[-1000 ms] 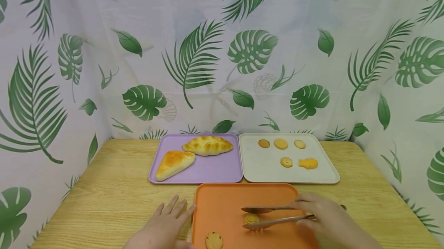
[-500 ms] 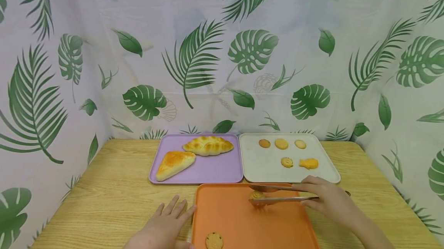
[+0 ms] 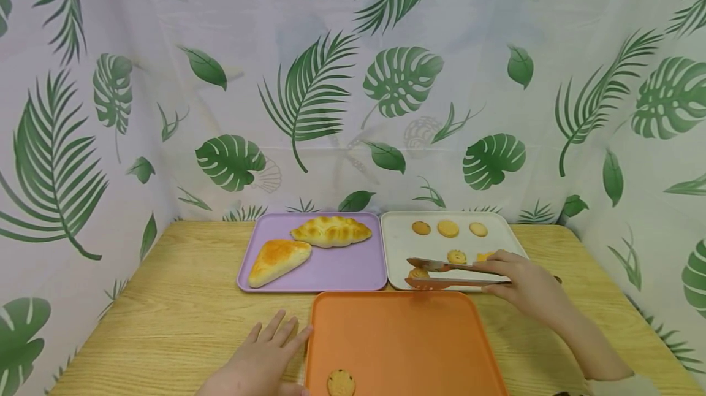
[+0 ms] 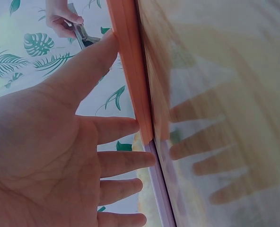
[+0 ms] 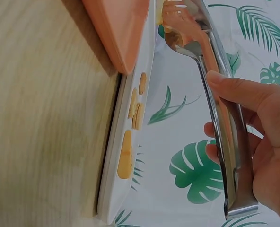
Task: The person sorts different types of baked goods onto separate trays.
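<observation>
My right hand grips metal tongs, whose two arms reach left over the front of the white tray. A round, swirled cookie sits between the tong tips, close over that tray. On the orange tray, one speckled round cookie lies near the front left. My left hand lies with spread, straight fingers at the left edge of the orange tray; in the left wrist view its thumb and fingertips are right at the tray's rim.
Several small cookies and an orange fish-shaped cookie lie on the white tray. To its left, a purple tray bears a triangular bread and a braided bread. A leaf-print cloth stands behind the wooden table.
My right hand has carried the tongs and swirled cookie up and away from the middle of the orange tray to over the white tray. My left hand has stayed put.
</observation>
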A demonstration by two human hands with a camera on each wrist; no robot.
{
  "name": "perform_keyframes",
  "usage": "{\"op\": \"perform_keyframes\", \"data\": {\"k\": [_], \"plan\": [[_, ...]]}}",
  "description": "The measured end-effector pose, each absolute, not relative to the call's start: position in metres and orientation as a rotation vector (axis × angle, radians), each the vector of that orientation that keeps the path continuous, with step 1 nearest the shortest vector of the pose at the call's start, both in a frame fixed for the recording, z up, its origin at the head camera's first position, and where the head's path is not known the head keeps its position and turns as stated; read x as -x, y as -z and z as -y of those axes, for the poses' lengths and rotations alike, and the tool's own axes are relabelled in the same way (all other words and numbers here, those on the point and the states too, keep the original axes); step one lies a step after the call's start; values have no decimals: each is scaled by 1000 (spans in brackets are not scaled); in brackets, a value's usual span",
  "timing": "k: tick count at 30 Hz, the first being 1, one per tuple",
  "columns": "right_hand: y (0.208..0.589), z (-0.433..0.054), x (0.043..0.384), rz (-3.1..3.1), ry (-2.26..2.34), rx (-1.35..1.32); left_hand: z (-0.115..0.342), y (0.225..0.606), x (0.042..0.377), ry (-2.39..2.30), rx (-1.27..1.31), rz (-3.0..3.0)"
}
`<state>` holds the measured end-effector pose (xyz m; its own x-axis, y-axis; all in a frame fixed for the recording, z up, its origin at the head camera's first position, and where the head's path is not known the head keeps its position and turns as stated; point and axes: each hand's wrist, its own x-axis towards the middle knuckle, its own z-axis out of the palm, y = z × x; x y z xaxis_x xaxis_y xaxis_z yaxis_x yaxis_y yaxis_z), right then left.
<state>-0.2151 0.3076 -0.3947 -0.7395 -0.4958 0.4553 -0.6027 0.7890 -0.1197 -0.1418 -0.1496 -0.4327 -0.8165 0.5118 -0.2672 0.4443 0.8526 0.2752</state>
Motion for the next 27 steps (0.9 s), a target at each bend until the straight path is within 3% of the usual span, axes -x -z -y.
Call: {"op": "perform_keyframes", "data": {"k": [27], "plan": [[403, -324, 267, 2849, -272, -643, 150, 433, 142, -280, -719, -2701]]}}
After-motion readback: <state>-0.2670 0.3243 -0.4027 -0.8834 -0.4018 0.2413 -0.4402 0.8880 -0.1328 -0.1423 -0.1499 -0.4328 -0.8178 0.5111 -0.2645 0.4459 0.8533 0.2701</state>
